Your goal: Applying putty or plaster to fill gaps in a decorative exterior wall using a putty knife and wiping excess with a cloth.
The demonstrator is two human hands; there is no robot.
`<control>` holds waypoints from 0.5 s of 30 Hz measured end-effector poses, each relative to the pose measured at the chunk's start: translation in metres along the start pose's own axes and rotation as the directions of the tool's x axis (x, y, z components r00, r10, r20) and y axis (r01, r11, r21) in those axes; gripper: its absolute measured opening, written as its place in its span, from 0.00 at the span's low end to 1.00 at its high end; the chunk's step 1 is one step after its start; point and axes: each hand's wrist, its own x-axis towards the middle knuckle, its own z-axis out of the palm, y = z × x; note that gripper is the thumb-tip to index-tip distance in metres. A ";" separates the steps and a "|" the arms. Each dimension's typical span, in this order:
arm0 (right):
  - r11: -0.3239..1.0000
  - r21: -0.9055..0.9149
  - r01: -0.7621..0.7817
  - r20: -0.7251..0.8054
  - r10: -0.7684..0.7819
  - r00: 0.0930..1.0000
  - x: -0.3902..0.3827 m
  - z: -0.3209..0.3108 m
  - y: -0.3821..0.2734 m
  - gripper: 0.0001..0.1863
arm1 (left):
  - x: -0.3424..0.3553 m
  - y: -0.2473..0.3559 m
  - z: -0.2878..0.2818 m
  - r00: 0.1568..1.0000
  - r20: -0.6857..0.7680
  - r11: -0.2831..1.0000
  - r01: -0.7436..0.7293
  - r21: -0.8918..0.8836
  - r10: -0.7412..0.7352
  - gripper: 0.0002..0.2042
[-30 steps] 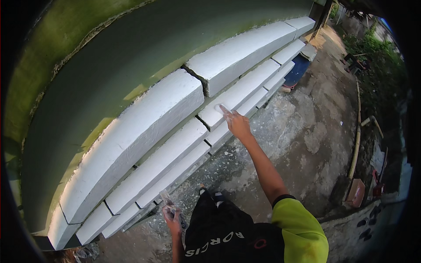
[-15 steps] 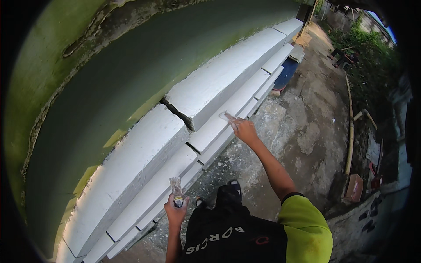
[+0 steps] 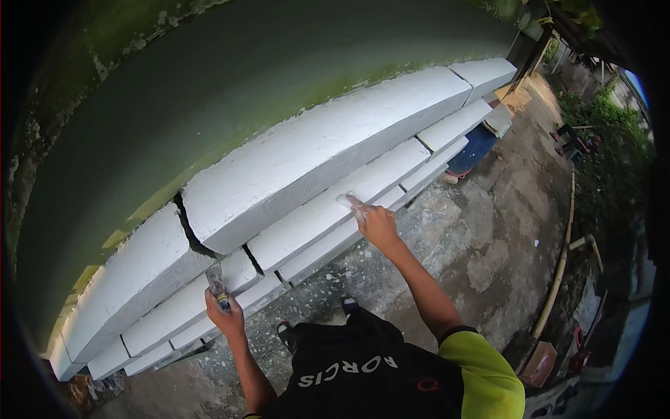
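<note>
My left hand (image 3: 226, 316) is closed round the handle of a putty knife (image 3: 216, 281), its whitish blade pointing up in front of the lower white ledge. My right hand (image 3: 378, 227) is closed on a small pale flat piece (image 3: 347, 200), whose exact kind I cannot make out. That piece lies against the top face of the middle white block (image 3: 300, 227). Above it runs a thick long white block (image 3: 321, 150), with a dark gap separating it from the white block on the left (image 3: 132, 262). The blocks are stacked in steps along the wall.
A green-stained wall (image 3: 230, 98) rises behind the blocks. Beyond their far end stands a blue container (image 3: 473, 150). Rough concrete ground (image 3: 460, 244) stretches right toward a bamboo pole (image 3: 558, 279). A box (image 3: 539, 364) lies at lower right, and a person (image 3: 576, 142) is near the plants.
The view has swung, so the blocks sit lower and flatter. My left hand has moved up and left with the putty knife. My right hand remains at the middle block with its piece.
</note>
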 end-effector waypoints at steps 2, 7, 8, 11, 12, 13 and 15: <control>0.993 -0.080 -0.092 -0.100 0.084 0.991 0.033 -0.023 0.057 0.19 | -0.001 -0.004 0.008 0.999 -0.020 0.997 -0.034 0.062 0.035 0.18; 0.938 -0.033 -0.346 -0.207 0.332 0.920 0.072 -0.042 0.134 0.18 | 0.006 0.008 0.014 0.984 0.060 0.985 0.165 0.042 -0.168 0.23; 0.938 0.041 -0.345 -0.193 0.346 0.918 0.070 -0.033 0.117 0.18 | 0.006 0.005 0.012 0.982 0.046 0.983 0.178 0.054 -0.181 0.23; 0.977 0.194 -0.092 -0.018 0.097 0.995 0.021 -0.002 -0.002 0.19 | -0.002 -0.011 0.012 0.989 -0.033 0.988 0.144 0.051 -0.142 0.20; 0.976 0.219 0.000 0.024 -0.006 1.000 0.003 -0.002 -0.040 0.21 | -0.002 -0.006 0.013 0.986 -0.043 0.985 0.160 0.059 -0.158 0.20; 0.982 0.187 0.021 0.073 -0.036 0.997 -0.010 0.005 -0.065 0.23 | 0.004 0.004 0.016 0.987 -0.012 0.987 0.161 0.011 -0.161 0.19; 0.983 0.171 0.070 0.142 -0.095 0.985 -0.017 0.009 -0.070 0.24 | 0.007 0.009 0.018 0.989 -0.016 0.988 0.148 -0.041 -0.149 0.18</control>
